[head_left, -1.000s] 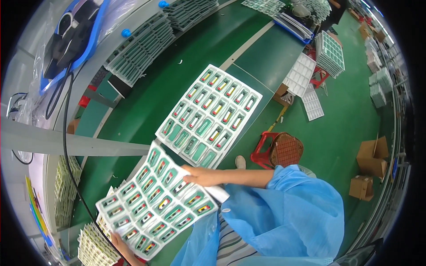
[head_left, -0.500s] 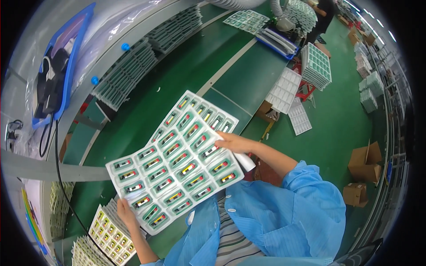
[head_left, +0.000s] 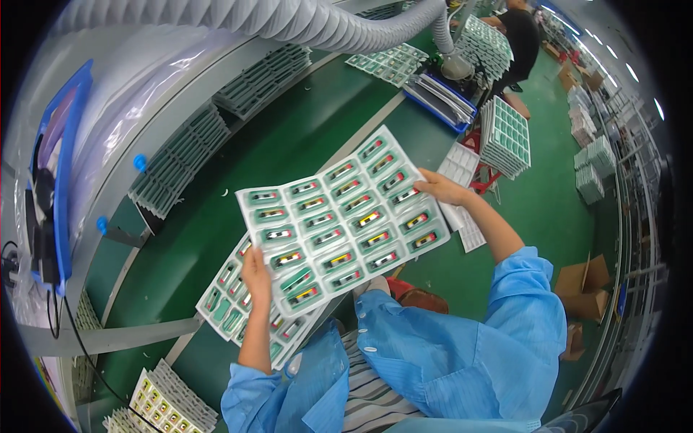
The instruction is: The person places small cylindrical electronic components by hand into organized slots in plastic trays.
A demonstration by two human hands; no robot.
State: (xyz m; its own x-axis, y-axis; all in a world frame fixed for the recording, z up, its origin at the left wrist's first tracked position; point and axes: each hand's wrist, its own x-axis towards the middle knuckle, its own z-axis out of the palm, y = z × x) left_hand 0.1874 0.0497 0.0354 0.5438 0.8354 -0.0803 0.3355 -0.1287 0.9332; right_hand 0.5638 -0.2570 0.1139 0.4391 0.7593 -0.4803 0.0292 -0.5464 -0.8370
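A white plastic blister tray (head_left: 343,229) is held up in front of me, slightly bent and tilted. Its pockets carry small slim parts with black, red, yellow or white sections. My left hand (head_left: 256,278) is closed on the tray's left edge, and my right hand (head_left: 442,186) pinches its right upper edge. Underneath, toward the lower left, a second similar filled tray (head_left: 221,309) sticks out over the green bench. The upper tray hides much of it, and I cannot tell whether the two touch.
Stacked trays (head_left: 180,160) line the bench's left side. At lower left are trays of yellowish parts (head_left: 155,408). A grey flexible duct (head_left: 289,22) crosses above. Farther off are a blue bin (head_left: 440,101), a tray stack (head_left: 505,137) and a person in black (head_left: 520,40). Cardboard boxes (head_left: 585,287) stand right.
Both hands have carried the held tray up and to the right. Another tray, earlier showing past its far edge, is gone from there; one now shows below its near left side. My view has shifted.
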